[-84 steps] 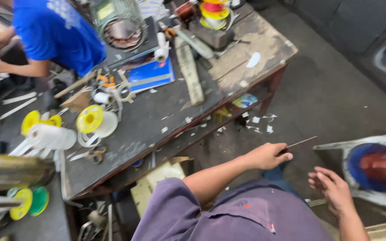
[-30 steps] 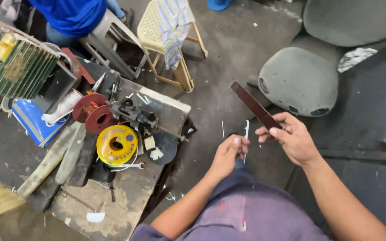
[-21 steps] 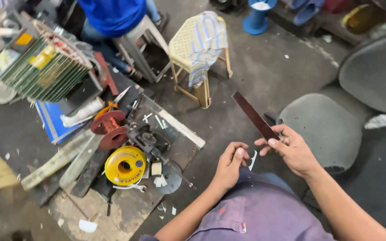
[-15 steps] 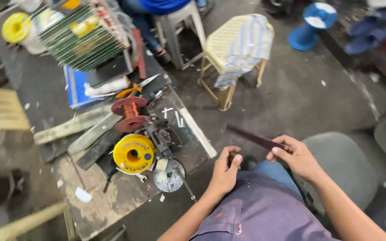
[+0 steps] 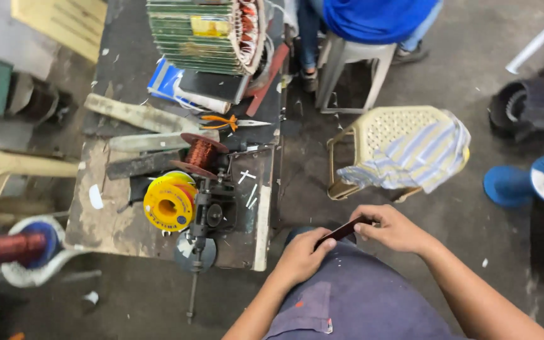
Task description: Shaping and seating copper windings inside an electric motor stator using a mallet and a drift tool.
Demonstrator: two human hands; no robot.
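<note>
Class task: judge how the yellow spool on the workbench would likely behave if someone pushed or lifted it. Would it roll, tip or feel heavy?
The yellow spool has round flanges, so a push could probably set it rolling if it stands on edge. It sits close against the winding machine, which might block it on that side. Which way it rests is hard to tell. It looks like plastic, so it may be fairly light.

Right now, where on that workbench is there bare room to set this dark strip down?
Bare wood shows on the workbench at its near-left corner, left of the yellow spool, and at the far-left top. The middle is crowded: copper wire spool, winding tool, orange pliers.
</note>
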